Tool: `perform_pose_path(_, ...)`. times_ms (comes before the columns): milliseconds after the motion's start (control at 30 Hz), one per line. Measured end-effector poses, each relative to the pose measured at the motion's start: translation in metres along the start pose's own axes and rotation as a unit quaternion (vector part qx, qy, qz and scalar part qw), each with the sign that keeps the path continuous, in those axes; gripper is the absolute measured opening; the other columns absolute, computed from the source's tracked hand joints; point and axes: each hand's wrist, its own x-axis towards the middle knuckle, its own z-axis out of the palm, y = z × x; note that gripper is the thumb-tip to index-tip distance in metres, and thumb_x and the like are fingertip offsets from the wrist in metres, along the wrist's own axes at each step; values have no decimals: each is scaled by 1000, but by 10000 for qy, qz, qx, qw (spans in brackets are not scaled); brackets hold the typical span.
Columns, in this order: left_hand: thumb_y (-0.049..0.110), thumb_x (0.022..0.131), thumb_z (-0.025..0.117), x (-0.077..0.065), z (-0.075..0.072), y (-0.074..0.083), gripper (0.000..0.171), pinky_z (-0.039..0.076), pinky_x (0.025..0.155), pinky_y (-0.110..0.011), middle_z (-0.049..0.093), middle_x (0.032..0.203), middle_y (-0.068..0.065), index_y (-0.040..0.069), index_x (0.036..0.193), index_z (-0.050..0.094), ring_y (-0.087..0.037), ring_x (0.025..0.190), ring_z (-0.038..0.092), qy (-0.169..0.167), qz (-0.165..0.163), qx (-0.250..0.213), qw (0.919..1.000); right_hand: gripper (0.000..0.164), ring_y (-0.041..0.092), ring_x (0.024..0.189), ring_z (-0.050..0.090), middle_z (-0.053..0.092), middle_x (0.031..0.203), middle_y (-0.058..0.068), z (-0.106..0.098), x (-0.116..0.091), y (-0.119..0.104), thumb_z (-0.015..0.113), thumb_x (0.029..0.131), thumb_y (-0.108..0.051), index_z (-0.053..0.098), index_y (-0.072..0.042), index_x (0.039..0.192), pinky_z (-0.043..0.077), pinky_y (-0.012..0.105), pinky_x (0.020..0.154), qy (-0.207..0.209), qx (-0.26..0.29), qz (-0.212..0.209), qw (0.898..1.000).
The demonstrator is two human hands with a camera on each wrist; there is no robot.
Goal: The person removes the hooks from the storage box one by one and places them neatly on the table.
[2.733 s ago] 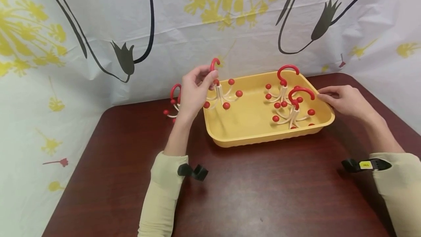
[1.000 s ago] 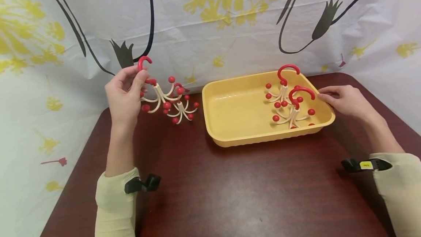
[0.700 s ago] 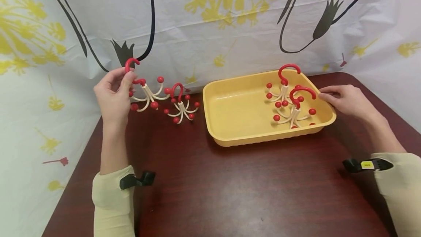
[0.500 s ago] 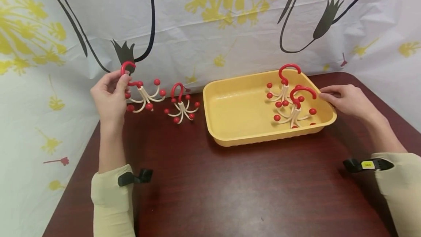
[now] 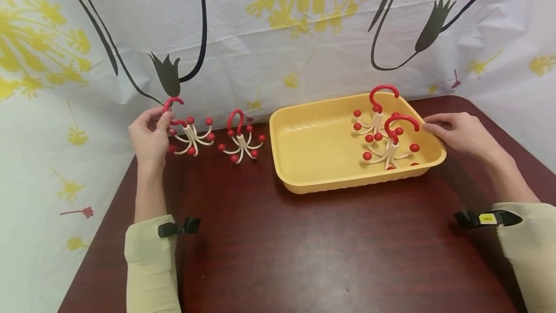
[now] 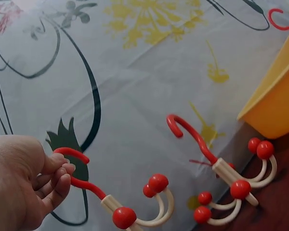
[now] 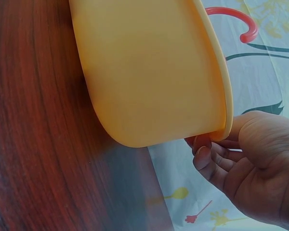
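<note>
My left hand (image 5: 149, 134) pinches the red hook of a multi-arm hook hanger (image 5: 192, 135), whose cream arms end in red balls. It stands upright at the table's back left; the left wrist view shows thumb and fingers around its red hook (image 6: 82, 182). Just right of it, a second such hanger (image 5: 241, 145) stands on the table. My right hand (image 5: 465, 134) grips the right rim of a yellow tray (image 5: 347, 184), thumb and fingertips meeting at the edge in the right wrist view. Two more hangers, one behind (image 5: 377, 120) and one in front (image 5: 392, 149), stand inside the tray's right half.
The dark wood table (image 5: 278, 250) runs up to a white patterned cloth (image 5: 269, 62) hanging behind and at both sides. Each sleeve carries a black strap mount, one at the left wrist (image 5: 179, 227) and one at the right (image 5: 488, 219).
My left hand has carried its hanger left from over the tray, past the standing hanger, then lowered it at the table's back left. My right hand stays on the tray rim.
</note>
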Motion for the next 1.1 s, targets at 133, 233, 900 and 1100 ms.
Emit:
perform_pose_path(133, 2, 94, 68, 3, -3, -11, 16, 53, 59, -15, 69, 85, -4, -6, 108, 69, -12, 67, 61, -57, -35, -99, 9999, 55, 36, 88, 54, 64, 111, 32, 0, -1, -1, 58, 102, -43, 65, 7, 124, 44, 34, 61, -64, 43, 73, 9999)
perform_pose_path(233, 1, 95, 67, 4, -6, -19, 16, 54, 61, -16, 69, 84, -4, -7, 109, 69, -13, 70, 61, -90, -109, -147, 9998, 57, 35, 87, 54, 63, 112, 32, -1, -2, -2, 57, 102, -45, 64, 7, 124, 44, 32, 59, -90, 55, 110, 9999)
perform_pose_path(900, 2, 97, 64, 9, -26, -61, 20, 54, 65, -18, 71, 83, 2, -8, 115, 66, -12, 72, 59, -472, -426, 97, 9979, 55, 36, 88, 53, 62, 113, 33, 1, -1, 0, 57, 102, -42, 64, 8, 125, 45, 33, 59, -131, 69, 83, 9999)
perform_pose_path(1100, 5, 96, 67, 11, -30, -58, 17, 55, 65, -19, 72, 85, -1, -4, 111, 67, -12, 70, 61, -610, -675, -208, 9956, 57, 37, 88, 53, 62, 113, 34, 0, -1, 0, 57, 102, -44, 63, 8, 125, 45, 33, 58, -147, 84, 109, 9998)
